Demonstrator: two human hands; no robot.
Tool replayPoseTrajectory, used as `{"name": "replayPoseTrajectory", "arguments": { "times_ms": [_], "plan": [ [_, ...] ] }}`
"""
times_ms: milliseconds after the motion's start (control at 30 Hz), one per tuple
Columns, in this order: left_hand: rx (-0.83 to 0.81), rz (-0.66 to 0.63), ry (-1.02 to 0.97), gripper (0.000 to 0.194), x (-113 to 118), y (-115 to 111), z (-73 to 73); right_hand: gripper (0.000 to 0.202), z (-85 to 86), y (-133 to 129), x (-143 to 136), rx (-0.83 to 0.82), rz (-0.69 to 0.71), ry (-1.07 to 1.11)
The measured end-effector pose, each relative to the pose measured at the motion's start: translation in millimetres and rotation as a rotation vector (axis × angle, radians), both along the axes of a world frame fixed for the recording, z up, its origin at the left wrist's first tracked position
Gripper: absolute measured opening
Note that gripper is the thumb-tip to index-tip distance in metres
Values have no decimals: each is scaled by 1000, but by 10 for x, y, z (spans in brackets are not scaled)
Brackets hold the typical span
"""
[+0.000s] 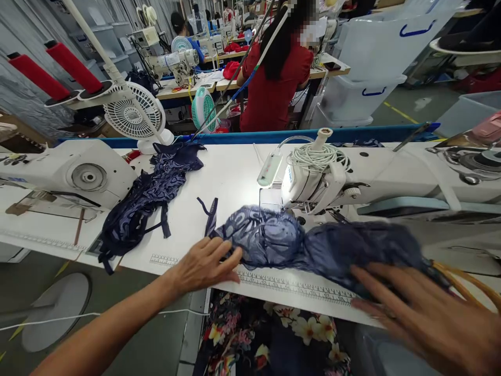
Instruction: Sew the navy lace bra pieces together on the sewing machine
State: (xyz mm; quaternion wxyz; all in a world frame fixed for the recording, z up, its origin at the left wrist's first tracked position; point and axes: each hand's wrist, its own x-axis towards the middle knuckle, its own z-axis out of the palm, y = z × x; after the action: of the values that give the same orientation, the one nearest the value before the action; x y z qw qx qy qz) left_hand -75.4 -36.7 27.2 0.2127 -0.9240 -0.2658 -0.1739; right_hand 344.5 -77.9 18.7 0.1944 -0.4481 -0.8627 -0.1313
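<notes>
A navy lace bra (270, 235) lies stretched along the front of the sewing table, its left cup beneath the head of a white sewing machine (305, 183). At its left end, my left hand (207, 263) rests on the edge of the fabric, fingers loosely bent and thumb apart. My right hand (410, 308), blurred by motion, is spread over the bra's right end, fingers reaching across the dark cloth. Another navy patterned bra (152, 193) lies heaped to the left, with straps trailing.
A second sewing machine (86, 172) stands at left below red thread cones (72, 65) and a white fan (135, 109). A printed ruler (289, 284) runs along the table's front edge. A person in red (270, 89) sits beyond, beside stacked plastic bins (376, 57).
</notes>
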Motion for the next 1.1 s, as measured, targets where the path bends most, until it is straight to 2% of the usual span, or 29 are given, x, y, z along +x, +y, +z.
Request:
{"name": "replayPoseTrajectory", "arguments": {
  "times_ms": [67,167,233,333,400,467,667,733,833,967,1033,1100],
  "plan": [
    [-171,24,-19,60,67,-164,-217,33,-108,-49,-194,-2,59,-76],
    [-197,46,-138,48,295,-406,-425,26,-150,-5,-542,-16,77,-41],
    [-178,88,-193,44,515,-526,-506,38,-140,100,-797,-86,177,30],
    [-181,218,-231,53,824,-626,-617,54,-167,324,-1150,-237,385,104],
    [-200,294,-242,59,940,-652,-689,55,-233,479,-1301,-308,422,95],
    [-216,317,-239,57,967,-661,-742,53,-321,611,-1360,-347,406,59],
    [-260,285,-244,50,848,-657,-778,55,-503,805,-1303,-334,328,48],
    [-293,286,-250,50,824,-668,-776,55,-483,806,-1267,-363,345,58],
    [-355,279,-257,52,784,-711,-744,54,-364,746,-1114,-363,329,114],
    [-461,234,-301,42,739,-692,-582,49,-167,563,-757,-195,190,280],
    [-477,152,-324,33,775,-565,-473,44,-137,469,-634,-144,181,286],
    [-470,24,-310,33,868,-367,-396,38,-176,401,-595,-143,201,227]
  ]
}}
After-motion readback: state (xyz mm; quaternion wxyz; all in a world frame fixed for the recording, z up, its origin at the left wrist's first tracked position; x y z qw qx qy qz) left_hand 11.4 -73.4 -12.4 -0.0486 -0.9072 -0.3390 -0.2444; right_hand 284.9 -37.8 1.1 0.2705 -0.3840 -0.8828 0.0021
